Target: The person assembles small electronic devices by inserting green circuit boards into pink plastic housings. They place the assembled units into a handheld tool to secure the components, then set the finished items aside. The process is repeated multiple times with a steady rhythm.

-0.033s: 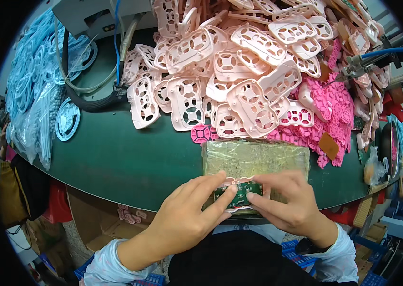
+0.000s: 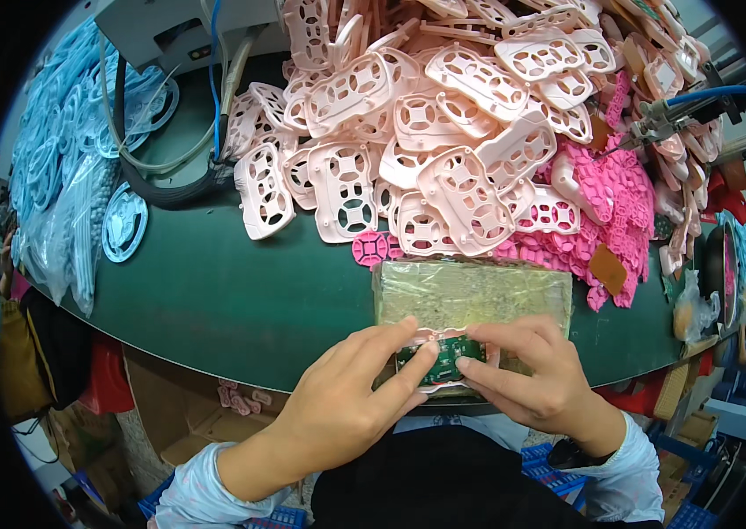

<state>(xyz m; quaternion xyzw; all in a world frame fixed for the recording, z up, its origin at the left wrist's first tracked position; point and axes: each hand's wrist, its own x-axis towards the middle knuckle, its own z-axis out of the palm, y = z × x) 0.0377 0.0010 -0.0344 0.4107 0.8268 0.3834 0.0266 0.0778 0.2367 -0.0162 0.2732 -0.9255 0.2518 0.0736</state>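
Note:
A green circuit board point(image 2: 443, 360) sits inside a pale pink plastic shell point(image 2: 451, 385), held over the near part of a tape-wrapped block. From the left, my left hand point(image 2: 351, 383) closes on the shell, its forefinger at the upper edge and another fingertip on the board. My right hand point(image 2: 536, 375) grips the other end, with fingertips at the top edge and on the board's right part. Fingers cover both ends of the shell. Beneath lies the yellowish block point(image 2: 474, 291), flat on the green table point(image 2: 241, 300).
Pale pink shells point(image 2: 466, 194) are heaped beyond the block. Bright pink rubbery keypads point(image 2: 611, 229) pile at right, near a metal fixture point(image 2: 655, 123). Light blue parts point(image 2: 64, 132) fill the far left, beside a grey machine point(image 2: 192, 35) with hoses. A cardboard box point(image 2: 188, 397) stands below the table's edge.

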